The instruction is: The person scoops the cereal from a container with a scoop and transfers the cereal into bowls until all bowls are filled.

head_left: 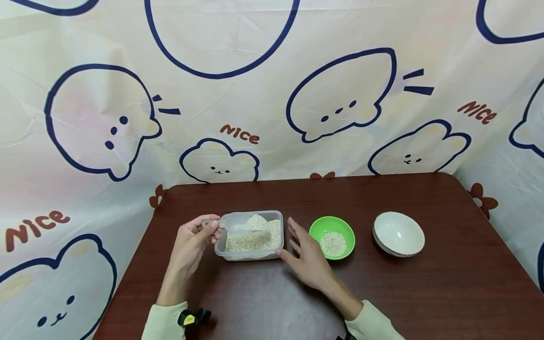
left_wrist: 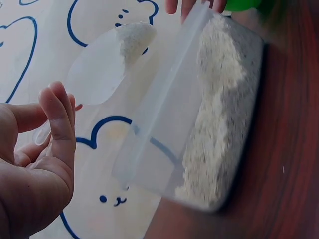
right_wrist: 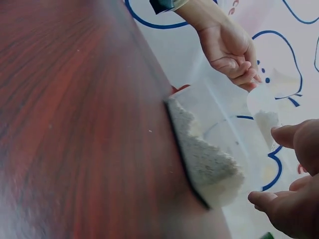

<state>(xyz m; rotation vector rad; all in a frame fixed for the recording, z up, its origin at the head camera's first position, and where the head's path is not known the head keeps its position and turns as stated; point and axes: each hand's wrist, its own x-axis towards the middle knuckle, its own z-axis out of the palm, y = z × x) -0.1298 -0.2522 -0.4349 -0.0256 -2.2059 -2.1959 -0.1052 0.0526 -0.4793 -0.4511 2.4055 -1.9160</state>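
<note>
Clear plastic was the material of the rectangular container (head_left: 250,236), which sat on the dark brown wooden counter (head_left: 425,288) holding pale grain heaped toward its far end. The left hand (head_left: 193,245) had its grip pinched on the handle of a translucent plastic scoop (head_left: 235,222), held over the container with some grain in its bowl. The right hand (head_left: 306,257) rested with fingers straight and spread, holding nothing, its fingertips at the container's right wall, just left of a small green bowl (head_left: 332,237) of grain and a white bowl (head_left: 398,234).

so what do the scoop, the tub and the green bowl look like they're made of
Scoop: clear plastic, slightly frosted; the tablecloth pattern shows through it.
Tub: translucent plastic; the grain shows through its wall.
Green bowl: probably plastic, with an even bright colour and a soft sheen.
</note>
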